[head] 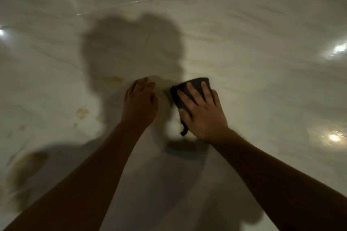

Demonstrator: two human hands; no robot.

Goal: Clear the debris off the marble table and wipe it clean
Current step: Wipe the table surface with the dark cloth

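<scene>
No readable text, labels, brands or numbers anywhere in view.

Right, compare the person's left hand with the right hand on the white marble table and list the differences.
1. The right hand presses on a dark cloth; the left hand holds nothing.
2. The right hand lies flat with its digits spread; the left hand is loosely curved.
3. The left hand lies in shadow; the right hand is better lit.
Shared: both reach forward over the white marble table, arms bare.

Open marble table (244, 52) around both hands (139, 102).
</scene>
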